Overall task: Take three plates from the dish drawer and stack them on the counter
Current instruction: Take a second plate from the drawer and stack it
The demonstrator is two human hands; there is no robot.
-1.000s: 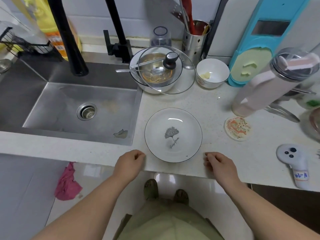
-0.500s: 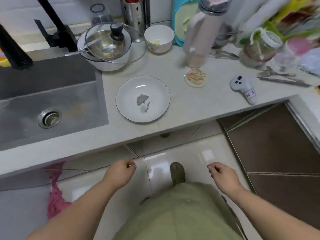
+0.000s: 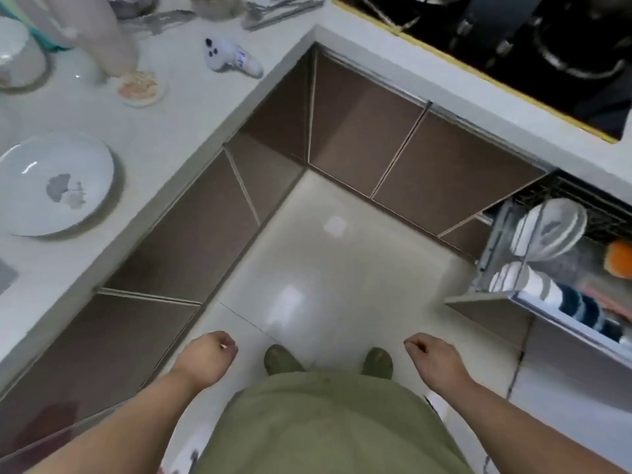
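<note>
Left hand (image 3: pixel 205 357) and right hand (image 3: pixel 434 354) both hang low in front of the body, over the floor (image 3: pixel 342 268). Fingers curled into loose fists, nothing in either one. Neither touches counter or drawer.

One plate (image 3: pixel 54 183) sits flat on the counter (image 3: pixel 164 131), far left, white with a grey leaf print in the middle, close to the counter's front edge. Alone, nothing stacked on it.

Dish drawer (image 3: pixel 533 265) is pulled open at the right edge of view, under the stove side of the counter. Racked plates (image 3: pixel 550 230) stand on edge in its rear section, white, at least one with the same grey print. Nearer section holds a row of white and dark-banded dishes (image 3: pixel 561 295), also on edge; exact count unreadable, blurred. Something orange (image 3: pixel 620 258) at the far right of the drawer, can't identify it.

Right hand is near the drawer's front corner but well clear of it. Left hand is well apart from the counter plate.

Also on the counter: round patterned coaster (image 3: pixel 138 87) touching the base of a tall pinkish bottle (image 3: pixel 102 32), small white device with dark dots (image 3: pixel 232 58) near the inside corner, loose metal utensils (image 3: pixel 273 12) at top. Black cooktop (image 3: pixel 530 46) top right. Brown cabinet fronts (image 3: pixel 393 142) line the corner. Green shoes (image 3: pixel 280 359) on the tile between the hands.
</note>
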